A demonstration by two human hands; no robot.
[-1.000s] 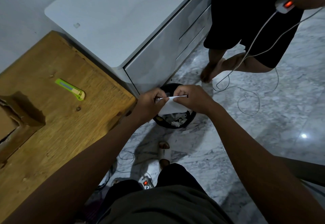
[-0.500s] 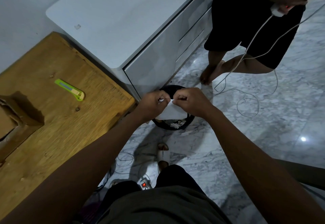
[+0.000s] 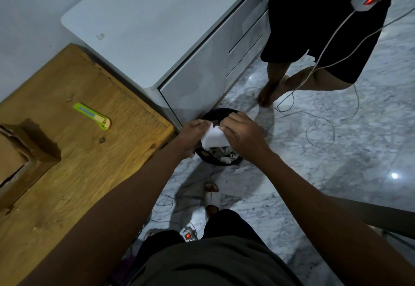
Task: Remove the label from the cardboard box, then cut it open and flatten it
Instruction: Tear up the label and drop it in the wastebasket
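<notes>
Wooden table [image 3: 74,173] on the left, butted up against a white cabinet [image 3: 157,27] with drawers down its front. Floor [image 3: 336,150] is grey-white marble, pretty shiny, with a bright light spot on the right. A black bin [image 3: 221,162] sits on it just off the cabinet's corner, scraps of paper inside. Second person [image 3: 314,38] in black shorts stands barefoot by the drawers, holding a small white device [image 3: 363,2] with a red light; its thin white cable [image 3: 321,128] trails down and loops over the floor.
</notes>
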